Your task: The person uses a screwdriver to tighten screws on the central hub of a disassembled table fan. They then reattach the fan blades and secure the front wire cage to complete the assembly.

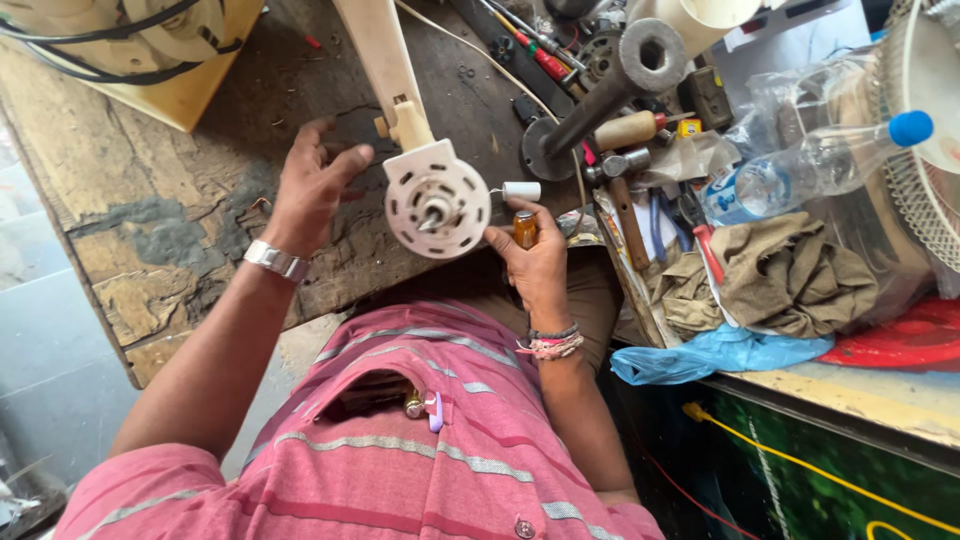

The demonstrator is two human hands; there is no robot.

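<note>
Cream plastic, the round fan motor housing [437,205] sits at the end of its long stand arm [378,55], over the near edge of the worn wooden bench [150,200], shaft stub facing up; the left hand [310,190] hovers just beside its rim, fingers spread and holding nothing; the right hand [535,262] grips a small amber bottle [525,228] with a white cap [521,190] near the housing's right side. Judging by this, the work goes best if the left hand steadies the rim while the bottle's tip is brought squarely over the shaft; a hammer [620,185] lies close by.
</note>
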